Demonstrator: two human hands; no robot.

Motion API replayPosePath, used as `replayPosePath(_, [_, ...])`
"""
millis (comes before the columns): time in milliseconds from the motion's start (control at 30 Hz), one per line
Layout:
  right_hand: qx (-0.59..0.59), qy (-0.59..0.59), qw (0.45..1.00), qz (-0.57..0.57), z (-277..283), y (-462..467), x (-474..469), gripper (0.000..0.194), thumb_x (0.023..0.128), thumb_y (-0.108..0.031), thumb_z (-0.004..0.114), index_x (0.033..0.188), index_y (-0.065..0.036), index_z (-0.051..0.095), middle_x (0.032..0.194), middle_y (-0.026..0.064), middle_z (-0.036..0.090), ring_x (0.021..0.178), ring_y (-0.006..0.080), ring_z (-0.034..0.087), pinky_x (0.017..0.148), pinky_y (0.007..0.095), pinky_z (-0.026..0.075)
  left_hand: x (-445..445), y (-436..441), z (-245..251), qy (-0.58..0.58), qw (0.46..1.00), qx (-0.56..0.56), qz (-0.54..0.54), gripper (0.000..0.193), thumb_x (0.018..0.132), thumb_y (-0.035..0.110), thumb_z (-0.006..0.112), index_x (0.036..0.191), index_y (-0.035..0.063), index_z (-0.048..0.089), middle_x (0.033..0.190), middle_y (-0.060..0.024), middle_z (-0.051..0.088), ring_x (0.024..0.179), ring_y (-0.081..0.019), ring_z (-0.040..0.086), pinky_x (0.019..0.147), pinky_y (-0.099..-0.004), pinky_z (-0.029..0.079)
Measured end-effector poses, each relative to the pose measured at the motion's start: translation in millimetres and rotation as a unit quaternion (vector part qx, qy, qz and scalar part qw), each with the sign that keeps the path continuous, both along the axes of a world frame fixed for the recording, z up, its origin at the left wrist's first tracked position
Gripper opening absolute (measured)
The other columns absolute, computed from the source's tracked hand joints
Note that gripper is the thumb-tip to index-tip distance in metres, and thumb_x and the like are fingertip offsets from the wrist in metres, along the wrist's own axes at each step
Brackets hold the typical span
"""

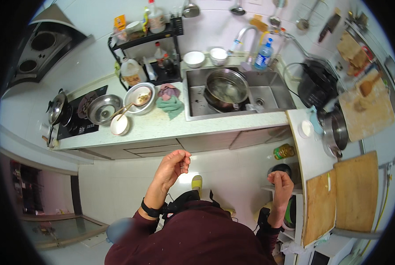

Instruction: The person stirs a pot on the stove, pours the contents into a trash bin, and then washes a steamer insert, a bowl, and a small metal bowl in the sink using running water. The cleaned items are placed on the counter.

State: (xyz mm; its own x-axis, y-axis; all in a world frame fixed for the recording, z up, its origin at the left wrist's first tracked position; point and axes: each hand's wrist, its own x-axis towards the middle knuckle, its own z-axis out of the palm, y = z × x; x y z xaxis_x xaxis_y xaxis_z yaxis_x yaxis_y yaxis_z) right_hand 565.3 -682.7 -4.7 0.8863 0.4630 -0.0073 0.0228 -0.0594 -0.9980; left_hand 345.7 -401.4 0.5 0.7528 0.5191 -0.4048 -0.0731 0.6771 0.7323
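My left hand (173,168) hangs over the floor in front of the counter, its fingers curled in and nothing visible in them. Off to the right, near the side counter, my right hand (281,186) is also curled, with no object showing in it. Both hands are apart from everything around them. Ahead of me a steel pot (227,86) with liquid and a pale lump in it sits in the left part of the steel sink (202,114). To its left lie a green cloth (171,106) and a pinkish cloth (168,91).
A white basket (129,108), a steel basin (104,109) and a white bowl (119,125) stand left, near the cooktop (88,128). The right counter holds a steel pot (337,129) and a wooden board (369,109). An oil bottle (284,151) is below.
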Motion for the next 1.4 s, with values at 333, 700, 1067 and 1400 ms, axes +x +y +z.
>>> replayPosePath(333, [0.025, -0.180, 0.983, -0.027, 104.0, 82.3, 12.6, 0.015, 0.091, 0.000, 0.046, 0.081, 0.001, 0.058, 0.078, 0.0076, 0.058, 0.073, 0.0129, 0.053, 0.071, 0.0251, 0.045, -51.9, 94.7, 9.5, -0.018, 0.992, 0.022, 0.120, 0.018, 0.093, 0.019, 0.051, 0.094, 0.0021, 0.059, 0.074, -0.0027, 0.058, 0.062, -0.0103, 0.053, 0.056, -0.0239, 0.047])
replayPosePath(700, [0.065, -0.264, 0.954, 0.129, 124.6, 139.1, 62.1, 0.015, 0.092, -0.001, 0.044, 0.084, 0.003, 0.056, 0.080, 0.0099, 0.057, 0.073, 0.0152, 0.054, 0.069, 0.0259, 0.044, -96.2, 104.8, -25.8, 0.032, 0.948, 0.018, 0.317, 0.018, 0.093, 0.018, 0.050, 0.095, 0.0032, 0.060, 0.074, -0.0017, 0.060, 0.061, -0.0096, 0.056, 0.055, -0.0235, 0.050])
replayPosePath(1067, [-0.088, -0.001, 0.955, 0.282, -40.4, 252.7, 80.3, 0.015, 0.092, -0.010, 0.056, 0.092, 0.003, 0.061, 0.081, 0.0060, 0.065, 0.074, 0.0098, 0.062, 0.071, 0.0215, 0.049, -83.9, 138.1, -87.6, 0.136, 0.931, -0.026, 0.337, 0.017, 0.091, 0.017, 0.050, 0.095, 0.0042, 0.060, 0.075, -0.0009, 0.060, 0.059, -0.0091, 0.054, 0.054, -0.0235, 0.048])
replayPosePath(1400, [-0.146, 0.008, 0.952, 0.268, -89.0, 341.0, 71.5, 0.018, 0.091, -0.012, 0.056, 0.089, 0.005, 0.062, 0.077, 0.0073, 0.065, 0.070, 0.0111, 0.062, 0.066, 0.0236, 0.051, -44.4, 334.6, -172.2, 0.263, 0.905, 0.079, 0.324, 0.027, 0.090, 0.022, 0.052, 0.100, -0.0025, 0.054, 0.079, -0.0093, 0.061, 0.059, -0.0151, 0.058, 0.052, -0.0288, 0.053])
